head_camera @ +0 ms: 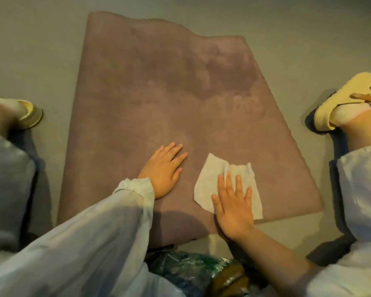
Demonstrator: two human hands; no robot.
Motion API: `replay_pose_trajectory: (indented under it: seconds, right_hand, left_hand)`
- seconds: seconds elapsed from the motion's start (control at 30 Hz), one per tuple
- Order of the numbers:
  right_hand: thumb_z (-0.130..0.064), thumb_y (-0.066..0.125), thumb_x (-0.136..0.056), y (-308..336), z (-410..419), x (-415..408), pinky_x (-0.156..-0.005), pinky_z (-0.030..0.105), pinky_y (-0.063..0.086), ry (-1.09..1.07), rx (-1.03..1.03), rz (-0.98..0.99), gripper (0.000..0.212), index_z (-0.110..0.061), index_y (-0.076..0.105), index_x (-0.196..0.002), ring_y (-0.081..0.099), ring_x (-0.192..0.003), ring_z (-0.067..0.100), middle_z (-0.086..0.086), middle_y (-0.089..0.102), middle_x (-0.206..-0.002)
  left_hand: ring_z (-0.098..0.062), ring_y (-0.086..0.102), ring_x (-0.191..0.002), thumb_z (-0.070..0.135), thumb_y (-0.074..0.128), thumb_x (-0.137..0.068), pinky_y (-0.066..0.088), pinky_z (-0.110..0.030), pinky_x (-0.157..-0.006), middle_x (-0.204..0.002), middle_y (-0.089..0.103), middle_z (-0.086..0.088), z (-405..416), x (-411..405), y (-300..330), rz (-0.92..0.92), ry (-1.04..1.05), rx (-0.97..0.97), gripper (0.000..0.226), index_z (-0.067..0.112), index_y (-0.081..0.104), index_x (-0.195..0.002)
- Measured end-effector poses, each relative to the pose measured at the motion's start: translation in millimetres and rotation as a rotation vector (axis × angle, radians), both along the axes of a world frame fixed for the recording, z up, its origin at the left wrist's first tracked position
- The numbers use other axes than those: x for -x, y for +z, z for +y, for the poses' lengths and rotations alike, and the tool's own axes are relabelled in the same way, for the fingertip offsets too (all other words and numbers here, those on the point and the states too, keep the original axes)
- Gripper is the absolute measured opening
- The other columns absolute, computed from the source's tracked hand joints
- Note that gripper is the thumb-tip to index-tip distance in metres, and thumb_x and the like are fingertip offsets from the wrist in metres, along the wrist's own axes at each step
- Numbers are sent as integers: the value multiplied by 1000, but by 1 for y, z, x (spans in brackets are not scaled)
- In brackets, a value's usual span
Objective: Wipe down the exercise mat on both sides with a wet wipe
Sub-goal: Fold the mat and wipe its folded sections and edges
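Far left, your left foot in a pale yellow sandal sits on the grey floor, just off the mat's left edge. The mauve exercise mat lies flat on the floor between your legs, running away from you, its far end wavy and uneven, with darker damp-looking patches toward the upper right. Your left hand rests palm down on the mat's near-centre, fingers straight and slightly spread, holding nothing; a pale, sheer sleeve covers that arm to the wrist. Just right of it, the white wet wipe lies opened out on the mat near the front edge. Your right hand presses flat on the wipe's lower right part, fingers straight and fanned apart. Below, a crinkled green plastic bag sits at your lap. Far right, your other yellow sandal rests on the floor, well clear of the mat.
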State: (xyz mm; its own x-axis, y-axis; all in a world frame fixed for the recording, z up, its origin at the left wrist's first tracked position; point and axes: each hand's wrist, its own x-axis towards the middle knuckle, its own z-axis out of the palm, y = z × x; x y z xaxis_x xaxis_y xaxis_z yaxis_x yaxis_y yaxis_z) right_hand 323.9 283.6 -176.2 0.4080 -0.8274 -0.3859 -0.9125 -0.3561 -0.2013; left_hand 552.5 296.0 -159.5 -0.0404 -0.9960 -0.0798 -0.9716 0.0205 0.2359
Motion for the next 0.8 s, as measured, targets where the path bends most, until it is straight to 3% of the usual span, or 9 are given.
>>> replay_pose_trajectory:
  seconds: [0.07,0.17,0.27,0.4,0.5,0.6,0.7,0.8]
  right_hand:
    - [-44,6,-99,8,27,-28,-107,43,-25,118,-85,-67,56,-28,-33,-136,-38,-132,18,-1,-25,-155]
    - [-56,-7,-90,21,60,-58,-106,43,-27,230,-165,-104,52,-42,-45,-122,-49,-122,22,-6,-47,-138]
    - [-57,3,-93,24,67,-71,-104,45,-27,304,-153,-54,58,-41,-46,-120,-51,-119,27,-8,-56,-126]
    - [-47,10,-99,23,40,-89,-108,37,-25,323,-63,-43,63,-19,-33,-136,-37,-134,19,1,-40,-143]
    - [-47,12,-99,23,6,-113,-111,36,-21,286,-30,-99,65,-17,-22,-145,-31,-138,15,-2,-38,-144]
    - [-52,13,-97,20,-36,-143,-112,46,-15,257,-8,-60,68,-21,-23,-145,-27,-141,23,-3,-35,-148]
    - [-57,11,-96,16,-76,-175,-110,56,-12,230,3,-17,66,-30,-25,-144,-27,-140,30,-3,-32,-152]
    - [-47,9,-99,12,-106,-205,-112,57,-6,228,90,1,62,-19,-18,-147,-23,-142,27,1,-26,-155]
  left_hand:
    - [-18,10,-145,31,31,-100,0,-29,-115,-157,16,1,8,-16,3,-28,-50,-23,48,23,27,-147]
    - [-20,13,-144,35,28,-100,6,-34,-115,-157,16,1,19,-44,7,-138,-52,-40,49,27,24,-148]
    - [-25,19,-142,36,33,-98,9,-40,-114,-155,23,-3,29,-76,15,-245,79,-24,49,26,29,-147]
    - [-31,28,-139,33,46,-95,13,-47,-113,-150,35,-8,37,-117,25,-246,349,37,47,20,43,-141]
    - [-29,27,-140,37,30,-96,11,-47,-113,-150,34,-7,36,-125,24,-207,434,30,51,19,41,-142]
    - [-31,34,-137,39,21,-91,14,-49,-112,-146,41,-9,36,-122,19,-148,460,71,59,16,46,-139]
    - [-33,42,-131,37,25,-88,22,-51,-109,-140,49,-11,36,-120,14,-114,478,127,57,13,53,-133]
    - [-33,47,-127,33,33,-87,26,-52,-107,-135,53,-10,36,-120,9,-93,496,181,52,13,57,-128]
